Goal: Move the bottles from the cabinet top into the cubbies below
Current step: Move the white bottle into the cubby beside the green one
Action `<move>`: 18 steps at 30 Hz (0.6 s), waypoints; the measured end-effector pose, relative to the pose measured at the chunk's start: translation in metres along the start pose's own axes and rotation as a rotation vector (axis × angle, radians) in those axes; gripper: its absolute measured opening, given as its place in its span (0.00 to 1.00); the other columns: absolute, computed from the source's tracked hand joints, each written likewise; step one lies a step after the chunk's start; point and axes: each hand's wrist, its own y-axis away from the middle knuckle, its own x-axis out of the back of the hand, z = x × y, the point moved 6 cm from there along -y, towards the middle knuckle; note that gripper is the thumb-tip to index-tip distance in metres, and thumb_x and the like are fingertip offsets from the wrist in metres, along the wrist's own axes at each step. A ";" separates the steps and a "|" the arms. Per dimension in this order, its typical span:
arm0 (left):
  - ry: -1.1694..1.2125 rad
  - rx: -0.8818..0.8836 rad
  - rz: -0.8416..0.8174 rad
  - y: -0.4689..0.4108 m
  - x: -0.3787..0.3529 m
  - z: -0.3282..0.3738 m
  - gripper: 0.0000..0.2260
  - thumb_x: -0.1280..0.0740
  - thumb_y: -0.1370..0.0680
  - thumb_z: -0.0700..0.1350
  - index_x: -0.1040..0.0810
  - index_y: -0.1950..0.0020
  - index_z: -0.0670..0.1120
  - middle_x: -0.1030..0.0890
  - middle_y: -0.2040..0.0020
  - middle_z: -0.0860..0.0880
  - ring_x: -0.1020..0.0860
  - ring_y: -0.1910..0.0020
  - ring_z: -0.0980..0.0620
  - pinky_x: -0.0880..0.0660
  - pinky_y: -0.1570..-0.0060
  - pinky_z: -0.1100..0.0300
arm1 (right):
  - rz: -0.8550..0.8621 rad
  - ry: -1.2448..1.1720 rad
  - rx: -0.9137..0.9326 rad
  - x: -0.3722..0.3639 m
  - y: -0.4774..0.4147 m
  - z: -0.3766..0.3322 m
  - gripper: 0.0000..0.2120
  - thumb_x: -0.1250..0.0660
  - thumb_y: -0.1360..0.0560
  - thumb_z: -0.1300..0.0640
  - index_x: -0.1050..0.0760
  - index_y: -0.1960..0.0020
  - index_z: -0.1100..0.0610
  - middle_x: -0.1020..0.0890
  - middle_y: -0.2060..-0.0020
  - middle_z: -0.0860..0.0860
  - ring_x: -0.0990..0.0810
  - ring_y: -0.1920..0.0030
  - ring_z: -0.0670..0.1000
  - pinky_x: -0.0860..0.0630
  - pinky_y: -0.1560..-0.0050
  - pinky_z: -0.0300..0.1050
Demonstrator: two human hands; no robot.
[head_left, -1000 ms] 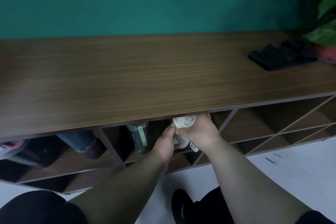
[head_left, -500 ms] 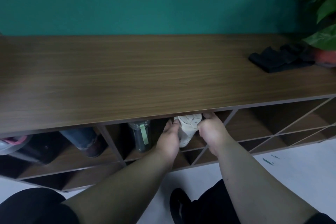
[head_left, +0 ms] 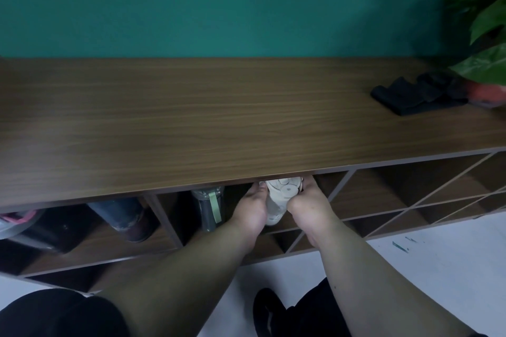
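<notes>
In the head view, a white bottle (head_left: pixel 279 200) is held between the left hand (head_left: pixel 250 209) and right hand (head_left: pixel 308 204), fingers closed on its sides, in the cubby at lower centre. A dark bottle (head_left: pixel 209 206) and a blue bottle (head_left: pixel 120 212) are already shelved to the left. No bottles are seen on the bench (head_left: pixel 219 123); the task is judged nearly done. No writing can be read

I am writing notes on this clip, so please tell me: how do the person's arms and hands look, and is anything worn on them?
Both forearms are bare up to the bottom edge of the picture; no sleeves show. The left hand and the right hand wear no gloves, and no rings, watch or bracelet can be seen. A few small dark spots mark the right forearm.
</notes>
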 end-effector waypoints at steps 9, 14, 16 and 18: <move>0.005 -0.007 0.007 0.007 0.004 -0.008 0.20 0.46 0.15 0.54 0.32 0.23 0.55 0.23 0.30 0.51 0.25 0.30 0.47 0.33 0.31 0.55 | 0.040 0.072 -0.013 0.003 0.009 -0.001 0.34 0.34 0.27 0.65 0.38 0.25 0.48 0.19 0.48 0.43 0.22 0.53 0.44 0.30 0.59 0.37; -0.056 0.109 -0.051 0.027 0.027 -0.053 0.12 0.40 0.17 0.56 0.24 0.36 0.57 0.20 0.36 0.53 0.22 0.35 0.45 0.29 0.29 0.43 | -0.122 0.447 -0.374 -0.012 0.036 0.012 0.23 0.37 0.23 0.62 0.36 0.29 0.64 0.25 0.34 0.60 0.23 0.40 0.60 0.27 0.47 0.47; -0.037 0.183 -0.033 0.041 0.049 -0.069 0.10 0.37 0.18 0.54 0.23 0.38 0.56 0.18 0.41 0.53 0.21 0.39 0.46 0.26 0.37 0.46 | -0.256 0.521 -0.357 -0.028 0.044 0.015 0.14 0.37 0.25 0.61 0.28 0.40 0.61 0.23 0.39 0.58 0.23 0.40 0.59 0.24 0.41 0.49; -0.031 0.177 0.021 0.049 0.077 -0.077 0.08 0.36 0.18 0.51 0.21 0.41 0.53 0.18 0.41 0.51 0.22 0.39 0.46 0.27 0.40 0.48 | -0.296 0.436 -0.253 -0.039 0.049 0.014 0.14 0.36 0.30 0.59 0.27 0.44 0.55 0.23 0.46 0.55 0.23 0.46 0.56 0.23 0.44 0.52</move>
